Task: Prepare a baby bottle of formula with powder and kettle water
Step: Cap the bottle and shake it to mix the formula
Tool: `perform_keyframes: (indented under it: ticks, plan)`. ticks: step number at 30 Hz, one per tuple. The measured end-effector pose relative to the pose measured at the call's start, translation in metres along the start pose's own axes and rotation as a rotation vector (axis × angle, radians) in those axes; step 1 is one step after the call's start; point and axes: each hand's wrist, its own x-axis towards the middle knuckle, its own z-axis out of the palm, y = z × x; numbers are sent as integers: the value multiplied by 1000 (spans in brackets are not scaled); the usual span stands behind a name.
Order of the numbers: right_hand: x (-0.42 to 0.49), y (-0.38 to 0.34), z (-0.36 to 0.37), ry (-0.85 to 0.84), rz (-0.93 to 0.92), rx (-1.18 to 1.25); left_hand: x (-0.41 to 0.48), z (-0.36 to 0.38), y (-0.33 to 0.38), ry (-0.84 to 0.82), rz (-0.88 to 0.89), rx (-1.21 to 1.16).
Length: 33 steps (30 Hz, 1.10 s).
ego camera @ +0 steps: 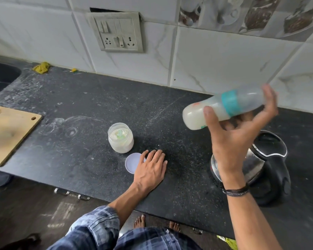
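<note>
Gripping it around the middle, the right hand [231, 141] holds the translucent plastic baby bottle with a teal collar and clear cap [229, 103] up off the counter, lying nearly on its side. The thumb [209, 114] crosses the near side of the milky body, just below the collar, and the other fingers curl behind and under the capped end. The hold looks loose, with one finger raised past the cap. The bottle is blurred, so mixing by shaking seems to be the step in hand.

Filled with cloudy white liquid, the bottle should feel moderately heavy, with weight that sloshes toward whichever end dips. Its wall is stiff, smooth plastic and probably slick if damp. It is not fragile, though a drop could pop the cap. The safest hold spans the collar, where the ridge gives the fingers a stop; closing the raised finger would steady it.

Directly beneath the grip stands the steel and black electric kettle [266, 156]. Well to the left and lower, the left hand [150, 166] lies flat and relaxed on the black speckled stone countertop [79, 109], holding nothing, beside the round pale lilac lid [133, 162]. Just beyond that stands the open clear jar of white powder [120, 139].
</note>
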Motion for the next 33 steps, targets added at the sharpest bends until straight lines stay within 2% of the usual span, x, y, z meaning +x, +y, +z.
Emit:
perform_keyframes:
  ticks: [3, 8, 12, 17, 18, 21, 26, 27, 30, 31, 33]
  plan:
    - [-3, 9, 2, -204, 65, -185, 0, 0, -1, 0, 6, -8]
    - [1, 2, -1, -11, 1, 15, 1, 0, 1, 3, -5, 4]
    - [0, 11, 1, -170, 56, -188, -1, 0, 0, -6, 5, -5]
    - [-7, 0, 3, 87, -30, 53, 2, -1, 0, -11, -8, 0]
    - [-7, 3, 4, 74, -33, 33, 1, -1, 0, -17, -8, -2]
    - [-9, 11, 3, -115, 59, -123, -1, 0, -1, -11, 0, -4]
    - [-9, -3, 2, 77, -9, 44, 1, 0, 1, 2, -12, -4]
    - [-6, 0, 1, 66, -12, 15, 1, 0, 2, -2, -9, -6]
    - [-7, 12, 1, -163, 58, -186, -1, 0, 0, 2, 5, -9]
    - [-11, 13, 1, -169, 65, -206, -1, 0, 0, 0, 8, -9]
    - [-15, 8, 3, -51, 42, -103, 0, 0, 0, 2, 2, 0]
